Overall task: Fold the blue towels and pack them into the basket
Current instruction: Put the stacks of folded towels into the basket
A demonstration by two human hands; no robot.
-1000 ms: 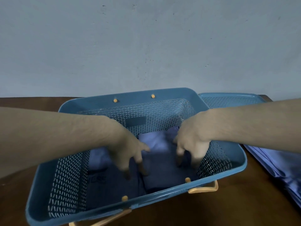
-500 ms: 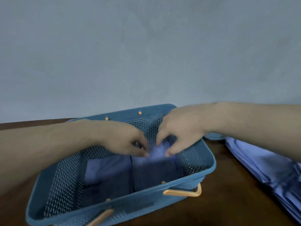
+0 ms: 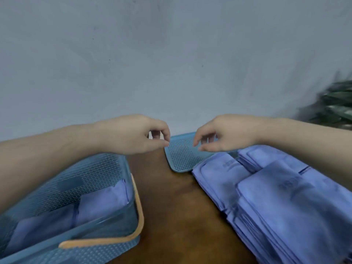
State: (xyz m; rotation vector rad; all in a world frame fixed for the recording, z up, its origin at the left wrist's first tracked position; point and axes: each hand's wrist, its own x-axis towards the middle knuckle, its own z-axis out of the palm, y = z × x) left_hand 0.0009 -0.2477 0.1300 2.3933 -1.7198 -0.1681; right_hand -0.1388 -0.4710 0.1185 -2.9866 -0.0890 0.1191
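Note:
A blue perforated basket (image 3: pixel 99 168) with an orange handle (image 3: pixel 140 216) sits at the lower left. Folded blue towels (image 3: pixel 101 202) lie inside it. A stack of unfolded blue towels (image 3: pixel 282 204) lies on the table at the right. My left hand (image 3: pixel 137 134) hovers above the basket's far right corner, fingers loosely curled, holding nothing. My right hand (image 3: pixel 221 134) hovers over the far end of the towel stack, fingers loosely curled and empty. Both hands are in the air, a short gap between them.
A flat blue perforated lid (image 3: pixel 182 157) lies on the brown wooden table (image 3: pixel 177 210) between basket and stack, partly under the towels. A grey wall stands behind. A blurred green plant (image 3: pixel 337 107) shows at the right edge.
Both hands have lifted out of the basket and moved to the right, toward the lid and the towel stack. The view has swung right, so the basket now sits at the lower left.

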